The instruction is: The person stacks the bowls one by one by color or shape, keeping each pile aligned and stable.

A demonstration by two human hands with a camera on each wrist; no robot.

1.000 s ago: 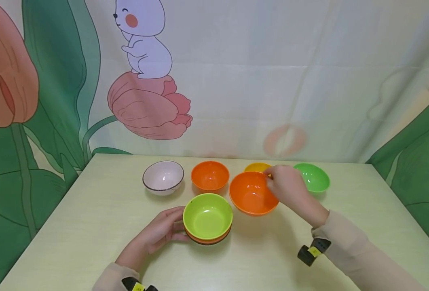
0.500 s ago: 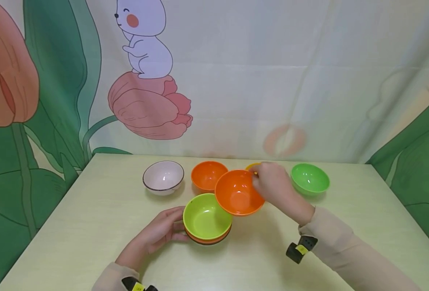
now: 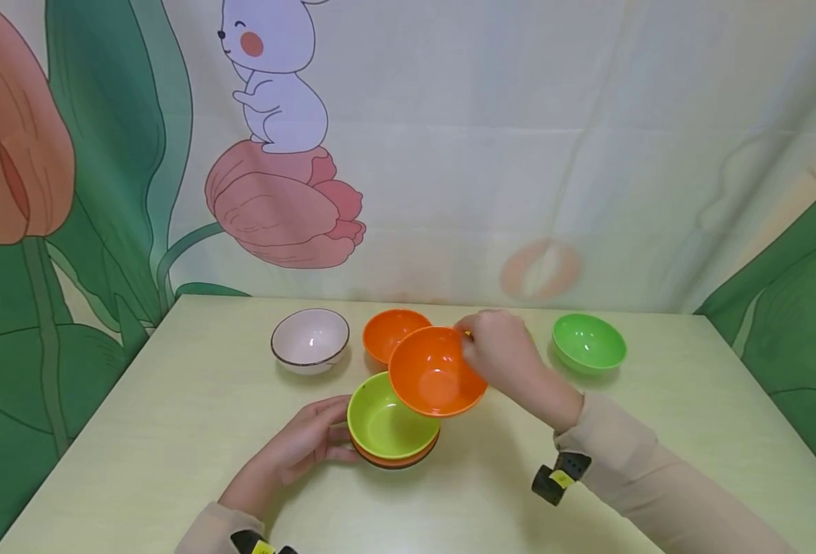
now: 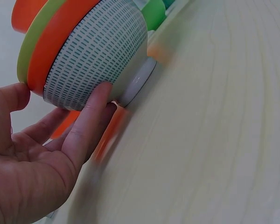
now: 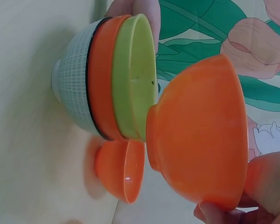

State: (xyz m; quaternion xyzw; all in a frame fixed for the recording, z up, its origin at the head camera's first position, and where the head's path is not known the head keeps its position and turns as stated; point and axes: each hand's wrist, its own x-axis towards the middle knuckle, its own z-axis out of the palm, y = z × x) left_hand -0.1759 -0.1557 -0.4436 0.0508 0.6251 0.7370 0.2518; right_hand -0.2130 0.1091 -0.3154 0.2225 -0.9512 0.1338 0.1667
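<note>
A stack of bowls stands on the table: a lime green bowl (image 3: 378, 422) on top, an orange one (image 5: 100, 74) under it, and a white bowl with green dashes (image 4: 100, 53) at the bottom. My left hand (image 3: 314, 438) holds the stack from its left side, thumb at the rims and fingers against the patterned wall. By its right rim, my right hand (image 3: 507, 350) pinches another orange bowl (image 3: 437, 373). That bowl is tilted in the air, above the right part of the lime green bowl and partly covering it.
Along the back of the table (image 3: 207, 431) stand a white dark-rimmed bowl (image 3: 310, 340), a smaller orange bowl (image 3: 390, 331) and a green bowl (image 3: 589, 342). A yellow bowl (image 3: 531, 332) is almost wholly hidden behind my right hand. A printed curtain (image 3: 449, 154) hangs behind.
My right hand has carried the orange bowl leftward, from beside the stack to over its right part. The left hand and the stack have stayed put.
</note>
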